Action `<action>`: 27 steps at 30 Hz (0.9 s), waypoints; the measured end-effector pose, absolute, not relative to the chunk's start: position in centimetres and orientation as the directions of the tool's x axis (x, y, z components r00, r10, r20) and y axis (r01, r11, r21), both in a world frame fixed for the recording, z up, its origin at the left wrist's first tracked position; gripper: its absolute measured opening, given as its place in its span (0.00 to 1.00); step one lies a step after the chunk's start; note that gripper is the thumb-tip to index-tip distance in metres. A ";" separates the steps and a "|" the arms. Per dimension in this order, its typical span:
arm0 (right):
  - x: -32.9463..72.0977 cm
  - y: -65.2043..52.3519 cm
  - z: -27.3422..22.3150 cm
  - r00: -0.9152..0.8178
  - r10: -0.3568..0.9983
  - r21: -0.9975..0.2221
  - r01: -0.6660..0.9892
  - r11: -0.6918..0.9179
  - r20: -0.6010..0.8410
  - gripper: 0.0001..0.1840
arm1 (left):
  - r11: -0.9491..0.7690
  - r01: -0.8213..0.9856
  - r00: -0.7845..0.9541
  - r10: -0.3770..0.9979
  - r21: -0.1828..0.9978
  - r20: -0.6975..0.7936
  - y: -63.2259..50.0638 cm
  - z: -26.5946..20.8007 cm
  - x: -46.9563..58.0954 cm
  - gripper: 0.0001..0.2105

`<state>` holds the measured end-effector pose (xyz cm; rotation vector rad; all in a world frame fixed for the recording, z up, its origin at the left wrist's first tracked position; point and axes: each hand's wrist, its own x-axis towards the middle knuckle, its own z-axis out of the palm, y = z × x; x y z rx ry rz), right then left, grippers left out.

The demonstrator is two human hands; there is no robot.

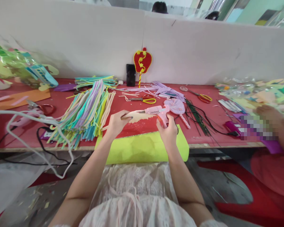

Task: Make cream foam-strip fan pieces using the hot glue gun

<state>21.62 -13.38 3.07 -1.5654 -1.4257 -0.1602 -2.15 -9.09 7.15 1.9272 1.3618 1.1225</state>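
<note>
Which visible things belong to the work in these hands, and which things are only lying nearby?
Likely part of the work:
pink glue gun, in the right hand
pale strip, in the left hand
yellow-green sheet

Apparently just nearby:
black phone
orange sheet

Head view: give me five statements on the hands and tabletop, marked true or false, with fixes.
1. The right hand holds a pink plastic glue gun. True.
2. The left hand is empty. False: it holds a pale, slender strip.
3. A black rectangular phone stands left of the red apple-shaped ornament with yellow trim. True.
4. The bundle of multicoloured thin stems lies right of both hands. False: it lies to their left.
5. The bright yellow-green sheet lies behind the phone. False: it lies nearer the wearer.
</note>
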 end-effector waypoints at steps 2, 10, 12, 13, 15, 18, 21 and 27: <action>21.7 -13.4 3.0 0.311 0.693 -0.556 0.817 0.154 0.650 0.25 | -0.358 0.492 0.152 0.933 0.794 0.326 -9.1 7.3 -2.1 0.06; 22.0 -13.3 2.8 0.311 0.695 -0.554 0.819 0.150 0.648 0.25 | -0.328 0.492 0.129 0.944 0.806 0.305 -9.1 7.5 -2.4 0.07; 22.1 -13.3 2.8 0.314 0.698 -0.554 0.820 0.143 0.644 0.25 | -0.320 0.490 0.128 0.947 0.811 0.296 -9.2 7.7 -2.4 0.07; 22.1 -13.3 2.8 0.314 0.700 -0.554 0.821 0.139 0.642 0.25 | -0.316 0.491 0.128 0.948 0.812 0.291 -9.3 7.8 -2.4 0.07; 22.1 -13.3 2.8 0.315 0.700 -0.551 0.824 0.134 0.641 0.24 | -0.307 0.498 0.122 0.951 0.811 0.285 -9.4 8.0 -2.3 0.07; 22.2 -13.3 2.8 0.318 0.693 -0.547 0.826 0.132 0.647 0.24 | -0.301 0.511 0.111 0.952 0.805 0.285 -9.4 8.2 -2.3 0.07; 22.3 -13.3 2.9 0.324 0.684 -0.549 0.825 0.133 0.653 0.24 | -0.305 0.513 0.108 0.950 0.802 0.292 -9.4 8.1 -2.5 0.07; 22.5 -13.3 2.8 0.332 0.684 -0.554 0.823 0.127 0.649 0.24 | -0.310 0.549 0.104 0.947 0.777 0.304 -9.3 8.0 -2.7 0.07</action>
